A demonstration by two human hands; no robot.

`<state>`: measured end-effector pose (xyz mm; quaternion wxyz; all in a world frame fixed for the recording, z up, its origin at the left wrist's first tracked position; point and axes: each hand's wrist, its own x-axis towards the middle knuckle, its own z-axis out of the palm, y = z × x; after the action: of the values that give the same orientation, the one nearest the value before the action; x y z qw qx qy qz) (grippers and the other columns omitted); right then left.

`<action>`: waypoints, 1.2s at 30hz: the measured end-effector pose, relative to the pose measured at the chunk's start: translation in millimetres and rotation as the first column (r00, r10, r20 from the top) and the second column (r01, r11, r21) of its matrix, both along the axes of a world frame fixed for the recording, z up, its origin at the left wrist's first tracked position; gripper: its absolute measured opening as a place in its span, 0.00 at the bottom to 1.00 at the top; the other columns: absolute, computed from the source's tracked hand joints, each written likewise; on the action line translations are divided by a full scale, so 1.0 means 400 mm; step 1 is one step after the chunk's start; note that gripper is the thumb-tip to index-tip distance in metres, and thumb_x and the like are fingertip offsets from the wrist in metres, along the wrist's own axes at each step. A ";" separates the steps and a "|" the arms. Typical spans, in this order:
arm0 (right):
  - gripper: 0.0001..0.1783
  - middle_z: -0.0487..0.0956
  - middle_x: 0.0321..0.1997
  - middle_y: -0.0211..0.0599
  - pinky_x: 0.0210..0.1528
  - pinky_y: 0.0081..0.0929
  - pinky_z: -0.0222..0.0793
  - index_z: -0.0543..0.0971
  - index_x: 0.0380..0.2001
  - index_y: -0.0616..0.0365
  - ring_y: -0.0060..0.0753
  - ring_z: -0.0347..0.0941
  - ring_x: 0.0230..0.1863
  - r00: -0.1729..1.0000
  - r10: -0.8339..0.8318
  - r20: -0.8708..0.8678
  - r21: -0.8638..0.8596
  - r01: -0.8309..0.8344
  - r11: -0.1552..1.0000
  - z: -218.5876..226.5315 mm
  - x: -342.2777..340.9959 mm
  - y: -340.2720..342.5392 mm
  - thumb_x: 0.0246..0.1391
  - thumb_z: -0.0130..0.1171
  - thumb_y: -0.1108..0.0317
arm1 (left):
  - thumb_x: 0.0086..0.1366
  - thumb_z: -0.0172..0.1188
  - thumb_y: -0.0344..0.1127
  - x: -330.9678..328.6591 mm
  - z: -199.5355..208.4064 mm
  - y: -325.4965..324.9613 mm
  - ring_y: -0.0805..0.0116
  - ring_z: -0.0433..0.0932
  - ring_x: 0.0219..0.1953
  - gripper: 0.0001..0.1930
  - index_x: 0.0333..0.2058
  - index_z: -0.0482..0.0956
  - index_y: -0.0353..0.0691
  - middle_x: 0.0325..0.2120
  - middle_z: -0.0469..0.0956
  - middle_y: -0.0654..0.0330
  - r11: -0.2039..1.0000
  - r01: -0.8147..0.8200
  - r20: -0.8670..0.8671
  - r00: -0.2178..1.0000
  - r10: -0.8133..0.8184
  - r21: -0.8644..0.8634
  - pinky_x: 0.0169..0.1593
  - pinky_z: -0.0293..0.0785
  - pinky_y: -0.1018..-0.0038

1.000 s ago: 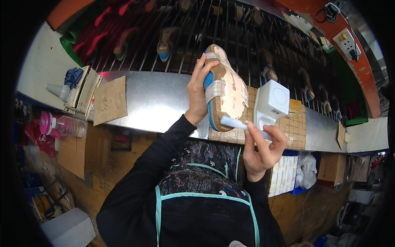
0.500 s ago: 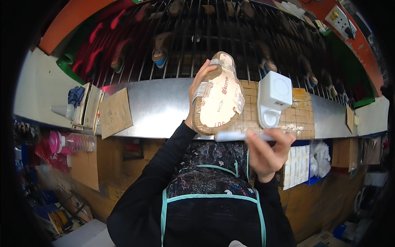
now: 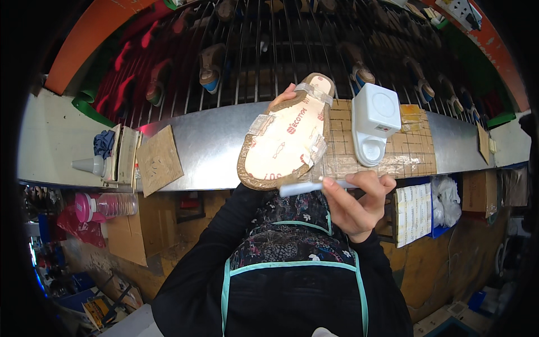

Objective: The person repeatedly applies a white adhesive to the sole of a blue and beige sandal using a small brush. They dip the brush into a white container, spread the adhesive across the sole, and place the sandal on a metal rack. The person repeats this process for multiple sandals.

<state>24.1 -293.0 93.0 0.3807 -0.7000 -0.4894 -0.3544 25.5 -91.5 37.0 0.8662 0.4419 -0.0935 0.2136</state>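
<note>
Behind the metal desk (image 3: 213, 151) stands a dark wire rack. Left hand (image 3: 283, 98) grips the taped insole (image 3: 286, 135) raised over the desk; right hand (image 3: 356, 205), fingers closed, holds a white pen (image 3: 314, 186) at its edge (tape looks loose). A tilt could smear the line.

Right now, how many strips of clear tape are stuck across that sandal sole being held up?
3: one tape strip across the top end, one on the left edge, one on the right edge of the sole. The left hand behind it may hide others.
</note>
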 end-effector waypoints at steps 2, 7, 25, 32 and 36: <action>0.23 0.68 0.39 0.25 0.44 0.28 0.49 0.86 0.39 0.41 0.24 0.69 0.31 0.997 -0.024 -0.072 0.050 0.027 0.998 -0.009 -0.001 0.000 0.34 0.75 0.71 | 0.61 0.65 0.42 -0.001 0.002 -0.004 0.59 0.63 0.65 0.32 0.60 0.63 0.40 0.67 0.52 0.53 0.998 0.017 0.030 0.999 -0.019 0.062 0.62 0.70 0.67; 0.22 0.69 0.39 0.26 0.43 0.29 0.50 0.86 0.39 0.41 0.25 0.67 0.33 0.993 -0.016 -0.114 0.079 0.025 0.997 -0.043 0.018 -0.003 0.35 0.75 0.70 | 0.61 0.64 0.43 -0.009 -0.008 -0.027 0.58 0.62 0.65 0.31 0.59 0.65 0.39 0.67 0.52 0.53 0.995 0.094 -0.037 0.995 -0.096 -0.040 0.63 0.69 0.68; 0.24 0.70 0.40 0.26 0.42 0.28 0.48 0.86 0.40 0.42 0.23 0.69 0.31 0.983 0.037 -0.180 0.112 -0.017 0.994 -0.056 -0.006 -0.030 0.34 0.75 0.70 | 0.59 0.66 0.41 -0.018 -0.039 -0.015 0.53 0.58 0.66 0.33 0.61 0.62 0.44 0.68 0.50 0.56 0.968 0.188 -0.165 0.963 -0.215 -0.165 0.54 0.78 0.50; 0.22 0.71 0.40 0.29 0.42 0.28 0.50 0.86 0.40 0.43 0.24 0.70 0.31 0.973 0.005 -0.230 0.093 0.016 0.996 -0.065 -0.012 -0.025 0.35 0.75 0.69 | 0.62 0.61 0.45 -0.004 -0.025 -0.035 0.48 0.58 0.66 0.30 0.60 0.63 0.44 0.67 0.52 0.53 0.988 0.156 0.025 0.987 -0.156 -0.017 0.54 0.76 0.48; 0.17 0.73 0.40 0.33 0.41 0.26 0.62 0.85 0.39 0.53 0.25 0.71 0.34 0.810 0.212 -0.546 0.266 -0.072 0.961 -0.076 -0.012 -0.054 0.41 0.72 0.74 | 0.58 0.65 0.45 -0.024 0.008 -0.034 0.52 0.60 0.65 0.37 0.62 0.60 0.41 0.65 0.55 0.49 0.979 -0.053 -0.052 0.997 0.064 0.197 0.63 0.69 0.58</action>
<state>19.4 -314.6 62.7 0.6142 -0.6854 -0.3595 -0.1542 15.8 -105.1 40.2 0.8143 0.5334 -0.0760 0.2158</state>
